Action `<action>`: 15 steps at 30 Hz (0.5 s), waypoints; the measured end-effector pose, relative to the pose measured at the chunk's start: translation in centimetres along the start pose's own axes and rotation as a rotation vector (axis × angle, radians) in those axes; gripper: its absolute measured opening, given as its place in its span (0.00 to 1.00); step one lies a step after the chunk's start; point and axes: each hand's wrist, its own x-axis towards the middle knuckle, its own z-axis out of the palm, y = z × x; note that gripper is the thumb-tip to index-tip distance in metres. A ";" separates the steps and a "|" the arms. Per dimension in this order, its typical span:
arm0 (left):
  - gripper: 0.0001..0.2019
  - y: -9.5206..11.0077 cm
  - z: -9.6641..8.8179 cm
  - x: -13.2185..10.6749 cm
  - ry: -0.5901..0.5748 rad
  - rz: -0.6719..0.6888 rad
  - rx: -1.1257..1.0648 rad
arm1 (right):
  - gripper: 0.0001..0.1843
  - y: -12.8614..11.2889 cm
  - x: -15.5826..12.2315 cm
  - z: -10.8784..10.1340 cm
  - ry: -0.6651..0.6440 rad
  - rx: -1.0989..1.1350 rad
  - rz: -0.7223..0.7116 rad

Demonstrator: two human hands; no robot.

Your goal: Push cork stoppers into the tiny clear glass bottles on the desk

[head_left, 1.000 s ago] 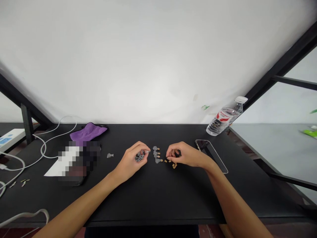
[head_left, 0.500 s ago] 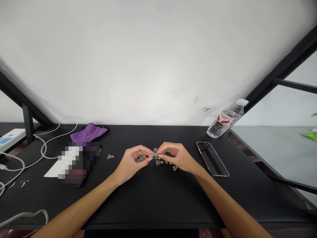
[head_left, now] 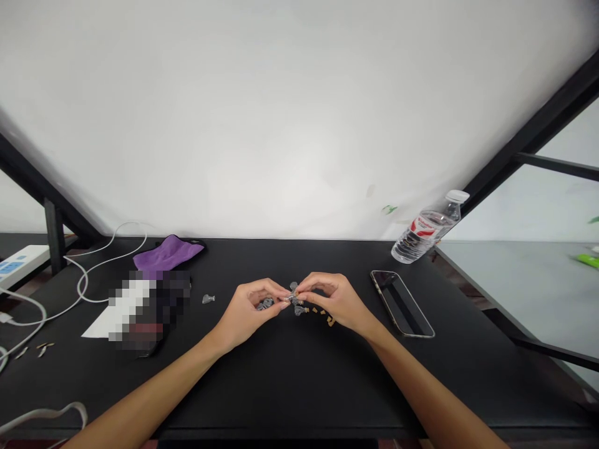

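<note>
My left hand (head_left: 250, 307) and my right hand (head_left: 333, 298) meet at the middle of the black table (head_left: 299, 380). Both pinch one small clear vial (head_left: 291, 298) between their fingertips. A few more clear vials (head_left: 296, 308) lie just below the fingertips, and others (head_left: 264, 304) sit under my left palm. Several small brown corks (head_left: 326, 314) lie on the table by my right hand. One lone clear vial (head_left: 208, 299) rests further left.
A phone (head_left: 402, 303) lies screen-up to the right, and a water bottle (head_left: 427, 229) lies tilted at the back right. A purple cloth (head_left: 168, 252), a blurred package (head_left: 140, 307) and white cables (head_left: 79, 274) fill the left side. A grey table (head_left: 524, 280) adjoins on the right.
My right hand left the corks and moved left to meet my left hand; both now pinch one vial together. The camera tilted slightly.
</note>
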 end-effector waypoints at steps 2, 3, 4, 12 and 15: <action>0.05 -0.1 0.0 0.0 0.001 0.004 0.000 | 0.07 0.1 0.0 0.1 -0.001 0.006 -0.008; 0.05 -0.1 0.0 -0.1 0.003 0.008 0.001 | 0.07 0.1 0.0 0.1 -0.003 0.013 -0.010; 0.05 -0.2 0.0 -0.1 0.004 0.013 0.004 | 0.07 0.2 0.0 0.1 -0.003 0.025 -0.007; 0.03 -0.4 0.1 -0.3 0.002 0.126 0.122 | 0.11 0.8 -0.2 0.5 -0.038 0.135 0.102; 0.03 -0.4 0.0 -0.2 -0.006 0.169 0.184 | 0.12 1.0 -0.2 0.6 -0.050 0.158 0.129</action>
